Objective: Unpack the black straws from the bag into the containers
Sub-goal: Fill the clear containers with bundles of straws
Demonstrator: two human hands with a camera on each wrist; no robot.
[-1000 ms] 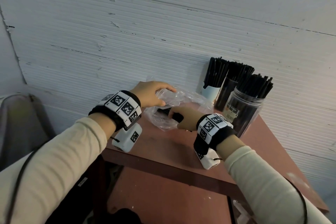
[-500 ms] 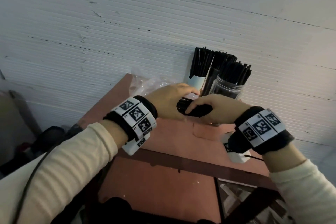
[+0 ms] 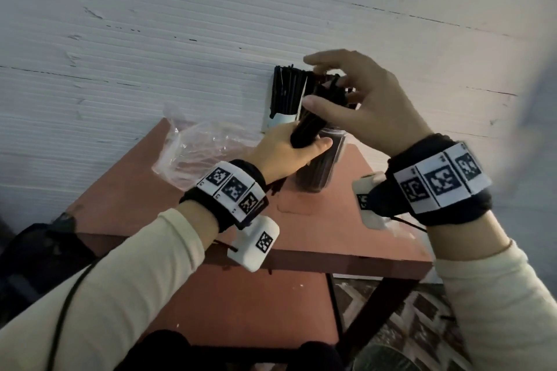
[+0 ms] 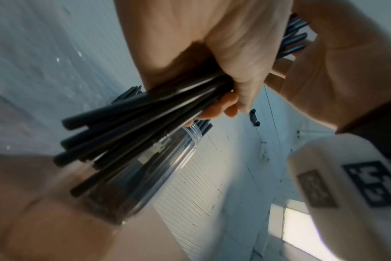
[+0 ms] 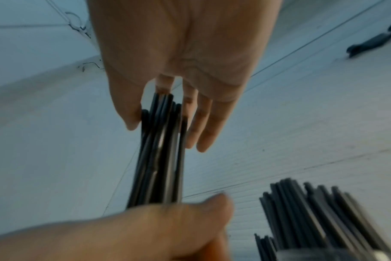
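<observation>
This looks like a back room or storage corner of a small shop or food stall rather than a home. A small reddish-brown counter on dark metal legs stands pushed against a white ribbed panel wall, scuffed and chipped across the upper half of the frame. At the counter's far edge, mid-frame, stand containers packed with black straws in bulk, beside a crumpled clear plastic bag, and patterned floor tiles show at lower right.
</observation>
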